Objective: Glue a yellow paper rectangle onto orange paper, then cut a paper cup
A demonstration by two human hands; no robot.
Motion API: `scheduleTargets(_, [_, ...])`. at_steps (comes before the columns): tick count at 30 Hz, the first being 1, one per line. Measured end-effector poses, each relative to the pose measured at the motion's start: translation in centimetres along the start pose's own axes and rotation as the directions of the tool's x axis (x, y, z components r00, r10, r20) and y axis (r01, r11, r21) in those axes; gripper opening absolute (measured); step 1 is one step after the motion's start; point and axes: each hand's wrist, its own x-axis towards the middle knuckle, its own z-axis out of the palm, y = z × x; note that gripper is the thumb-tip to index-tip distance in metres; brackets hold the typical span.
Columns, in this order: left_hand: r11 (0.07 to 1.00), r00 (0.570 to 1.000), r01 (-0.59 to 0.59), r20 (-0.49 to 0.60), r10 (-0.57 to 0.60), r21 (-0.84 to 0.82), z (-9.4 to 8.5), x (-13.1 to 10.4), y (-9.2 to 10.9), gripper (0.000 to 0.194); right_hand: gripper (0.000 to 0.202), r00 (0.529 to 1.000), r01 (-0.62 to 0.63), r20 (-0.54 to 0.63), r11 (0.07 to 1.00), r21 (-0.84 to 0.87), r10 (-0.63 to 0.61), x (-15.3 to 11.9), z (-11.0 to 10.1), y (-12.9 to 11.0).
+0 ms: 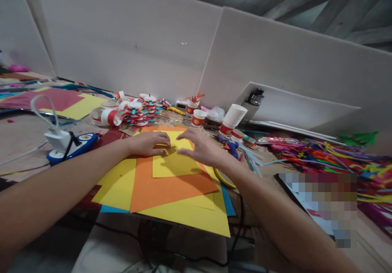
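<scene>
A small yellow sheet (176,168) lies on top of a larger orange sheet (150,195), with bigger yellow sheets (211,220) and a blue sheet (229,202) below them at the table's front edge. My left hand (150,143) rests at the left side of the small yellow sheet, its fingers apart and nothing in them. Over the right side of that sheet is my right hand (200,146), its thumb and fingers spread and holding nothing. Both sets of fingertips point toward each other, with a gap between them.
Behind the paper stand a stack of paper cups (233,118), a single cup (199,118) and cut cup pieces (134,111). A blue power strip (73,147) with a white plug is at left. Colourful pipe cleaners (327,156) and a dark bottle (252,103) are at right.
</scene>
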Motion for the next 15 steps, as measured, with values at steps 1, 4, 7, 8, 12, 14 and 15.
scheduleTargets(1, [1.0, 1.0, -0.007, 0.002, 0.007, -0.001, 0.0, 0.0, 0.0, 0.029, 0.043, 0.997, 0.029, 0.067, 0.999, 0.029, -0.031, -0.9, 0.1, -1.1])
scheduleTargets(4, [1.0, 1.0, -0.02, 0.007, 0.02, 0.005, 0.0, 0.0, -0.1, 0.032, 0.052, 0.982, -0.004, 0.189, 0.999, 0.048, -0.005, -2.8, 0.5, -3.0])
scheduleTargets(7, [1.0, 1.0, -0.011, 0.01, 0.011, 0.014, 0.0, 0.0, -0.2, 0.033, 0.052, 0.967, -0.049, 0.252, 0.997, 0.055, 0.034, -3.4, 0.8, -3.3])
scheduleTargets(8, [1.0, 1.0, -0.006, 0.012, 0.006, 0.013, 0.1, 0.0, -0.2, 0.033, 0.049, 0.966, -0.045, 0.257, 0.997, 0.057, 0.029, -3.4, 1.0, -3.2])
scheduleTargets(12, [1.0, 1.0, 0.0, 0.01, 0.0, 0.005, 0.1, 0.1, -0.2, 0.034, 0.034, 0.972, 0.007, 0.234, 1.0, 0.028, -0.013, -3.2, 1.4, -2.7])
scheduleTargets(14, [1.0, 1.0, -0.001, 0.013, 0.001, 0.004, 0.1, 0.0, -0.2, 0.034, 0.029, 0.97, 0.024, 0.244, 1.0, -0.007, -0.022, -3.2, 1.5, -2.7])
scheduleTargets(15, [1.0, 1.0, -0.001, 0.015, 0.001, 0.003, 0.1, 0.0, -0.2, 0.034, 0.025, 0.967, 0.035, 0.251, 0.999, -0.03, -0.027, -3.3, 1.6, -2.8])
